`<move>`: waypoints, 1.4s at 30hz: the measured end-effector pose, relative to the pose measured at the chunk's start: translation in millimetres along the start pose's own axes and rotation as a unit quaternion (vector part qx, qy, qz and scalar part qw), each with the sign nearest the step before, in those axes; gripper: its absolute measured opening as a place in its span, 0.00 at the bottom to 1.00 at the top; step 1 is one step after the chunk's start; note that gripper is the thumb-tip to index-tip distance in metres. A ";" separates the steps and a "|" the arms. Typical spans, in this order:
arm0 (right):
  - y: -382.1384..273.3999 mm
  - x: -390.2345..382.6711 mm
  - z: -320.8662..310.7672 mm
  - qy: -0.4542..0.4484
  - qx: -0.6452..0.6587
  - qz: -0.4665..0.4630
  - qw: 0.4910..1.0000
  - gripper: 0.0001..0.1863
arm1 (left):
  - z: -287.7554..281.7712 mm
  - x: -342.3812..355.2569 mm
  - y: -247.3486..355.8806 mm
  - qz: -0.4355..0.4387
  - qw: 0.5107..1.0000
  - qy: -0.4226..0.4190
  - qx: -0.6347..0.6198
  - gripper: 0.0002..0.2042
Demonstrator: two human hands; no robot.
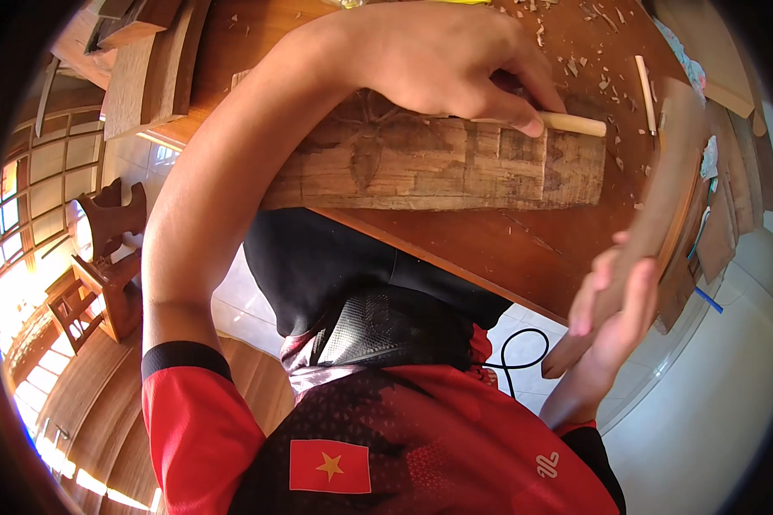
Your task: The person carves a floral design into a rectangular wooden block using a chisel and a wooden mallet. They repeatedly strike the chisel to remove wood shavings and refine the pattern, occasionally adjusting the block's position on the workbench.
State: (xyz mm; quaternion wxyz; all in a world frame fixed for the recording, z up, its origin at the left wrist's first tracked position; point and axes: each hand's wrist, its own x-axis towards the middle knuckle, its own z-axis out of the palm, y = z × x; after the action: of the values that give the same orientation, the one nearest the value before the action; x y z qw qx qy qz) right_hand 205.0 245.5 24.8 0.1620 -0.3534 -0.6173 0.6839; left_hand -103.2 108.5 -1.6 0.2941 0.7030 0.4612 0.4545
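Note:
My left hand (pixel 455 60) reaches across the far side of a carved wooden board (pixel 421 176) and is closed round a chisel. The chisel's pale round handle (pixel 580 125) sticks out to the right of the fingers and lies low over the board; its tip is hidden by the hand. A flower-like pattern and some straight grooves are cut into the board's top. At the right, beyond the table edge, my right hand (pixel 614 300) grips a long wooden stick (pixel 653 202), held slanting up and blurred by motion.
The board rests along the near edge of a reddish-brown table (pixel 455 245). Wood chips (pixel 605 86) and a second pale-handled tool (pixel 645 90) lie to the right. Wooden blocks (pixel 155 73) stand at far left, planks (pixel 734 172) at right. A black cable (pixel 524 339) loops below.

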 end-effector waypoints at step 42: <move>-39.2 28.0 46.7 -0.211 -0.107 -0.002 0.972 0.18 | -11.5 -72.5 75.6 -0.266 0.923 0.231 0.151 0.13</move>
State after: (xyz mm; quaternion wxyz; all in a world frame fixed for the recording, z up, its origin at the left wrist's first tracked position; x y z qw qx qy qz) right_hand 145.0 237.1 53.9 -0.0091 -0.2146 -0.7078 0.6730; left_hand -96.5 11.6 39.4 0.1798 0.4657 0.7498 0.4343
